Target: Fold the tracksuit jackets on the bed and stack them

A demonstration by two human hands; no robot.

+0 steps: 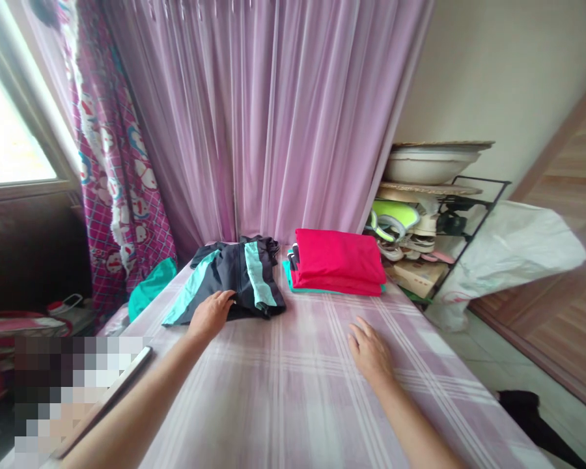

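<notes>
A dark navy garment (pixel 229 270) with mint-green stripes lies spread on the far left part of the table; whether it is a jacket or shorts I cannot make out. My left hand (pixel 212 316) is at its near edge, fingers curled together on the hem. To the right of it is a stack of folded clothes, with a bright red folded cloth (pixel 339 260) on top and teal and black-and-white edges showing beneath. My right hand (pixel 371 352) is over the table nearer to me, fingers apart and holding nothing.
A plaid pink-and-white cloth (pixel 283 384) covers the table. Purple curtains (pixel 293 117) hang behind it. On the right stand a rack (pixel 469 241) with shoes and a basin (pixel 432 163), and a white plastic bag (pixel 517 247). A teal cloth (pixel 151 286) lies at the left edge.
</notes>
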